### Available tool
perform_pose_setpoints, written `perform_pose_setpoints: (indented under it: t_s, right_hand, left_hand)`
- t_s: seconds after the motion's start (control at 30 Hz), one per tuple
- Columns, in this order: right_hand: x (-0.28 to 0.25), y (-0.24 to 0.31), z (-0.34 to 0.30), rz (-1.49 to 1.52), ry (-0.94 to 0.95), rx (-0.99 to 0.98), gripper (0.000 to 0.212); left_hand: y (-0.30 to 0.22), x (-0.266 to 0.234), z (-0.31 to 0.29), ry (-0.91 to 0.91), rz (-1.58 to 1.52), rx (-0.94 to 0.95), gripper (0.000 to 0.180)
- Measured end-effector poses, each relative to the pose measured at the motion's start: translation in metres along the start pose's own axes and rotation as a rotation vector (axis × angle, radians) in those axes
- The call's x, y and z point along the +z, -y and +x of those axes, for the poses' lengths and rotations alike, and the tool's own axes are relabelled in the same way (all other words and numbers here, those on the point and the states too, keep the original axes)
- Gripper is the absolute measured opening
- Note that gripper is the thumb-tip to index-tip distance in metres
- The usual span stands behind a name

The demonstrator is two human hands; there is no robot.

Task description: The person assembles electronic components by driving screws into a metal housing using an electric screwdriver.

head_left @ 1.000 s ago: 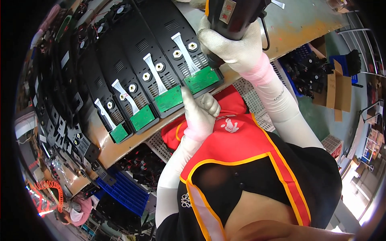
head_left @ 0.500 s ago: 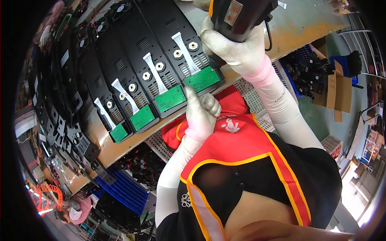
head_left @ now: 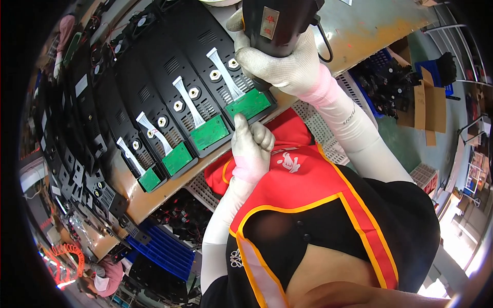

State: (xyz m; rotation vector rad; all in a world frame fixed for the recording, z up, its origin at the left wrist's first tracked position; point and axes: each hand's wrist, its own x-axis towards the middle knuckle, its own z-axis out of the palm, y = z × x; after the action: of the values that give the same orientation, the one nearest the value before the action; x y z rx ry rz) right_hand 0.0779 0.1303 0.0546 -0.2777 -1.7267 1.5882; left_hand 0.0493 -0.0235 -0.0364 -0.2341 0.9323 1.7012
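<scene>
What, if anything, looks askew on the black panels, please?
The white ribbon cable second from the left looks askew, apparently overlapping a brass fitting; the next cable to its right passes between two.

Green circuit boards [head_left: 209, 133]: four stood in a row, one at the near end of each of four panels.
Black perforated panels [head_left: 194, 56]: four carried those boards; others crowded the left, too jumbled to count.
White ribbon cables [head_left: 188, 101]: four, one for each board.
Hexagonal nuts [head_left: 193, 92]: at least seven showed, two apiece on the three right-hand panels.
Hands: two were the wearer's, the left hand [head_left: 251, 145] and right hand [head_left: 288, 64].
Black power tool [head_left: 275, 28]: one was held.
Orange coiled hose [head_left: 79, 256]: one appeared at left.
</scene>
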Motion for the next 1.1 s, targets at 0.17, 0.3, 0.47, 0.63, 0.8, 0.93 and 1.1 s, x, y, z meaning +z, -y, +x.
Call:
perform_pose_setpoints:
  t_s: [0.17, 0.3, 0.47, 0.63, 0.8, 0.93, 1.1]
  right_hand:
    - [-0.002, 0.006, 0.002, -0.042, 0.066, 0.042, 0.03]
    - [-0.001, 0.014, 0.003, 0.026, 0.153, 0.09, 0.018]
    - [-0.016, 0.031, -0.006, 0.371, -0.035, 0.2, 0.029]
    - [-0.03, 0.035, -0.022, 0.389, -0.059, -0.154, 0.01]
    - [-0.005, 0.042, -0.048, 0.389, -0.229, 0.021, 0.038]
    - [-0.002, 0.033, -0.052, 0.531, -0.044, -0.063, 0.015]
    - [0.01, 0.031, -0.058, 0.494, -0.053, -0.048, 0.016]
  left_hand:
    - [0.001, -0.003, 0.001, 0.04, 0.002, 0.023, 0.049]
    - [0.002, -0.005, 0.001, 0.036, 0.023, 0.01, 0.049]
    - [-0.007, -0.016, -0.003, 0.121, 0.125, -0.111, 0.044]
    - [-0.015, -0.018, -0.035, 0.169, 0.301, -0.255, 0.036]
    - [-0.024, -0.035, -0.042, 0.23, 0.318, -0.231, 0.023]
    - [-0.03, -0.033, -0.041, 0.298, 0.282, -0.173, 0.024]
    - [-0.019, -0.042, -0.039, 0.299, 0.142, -0.137, 0.032]
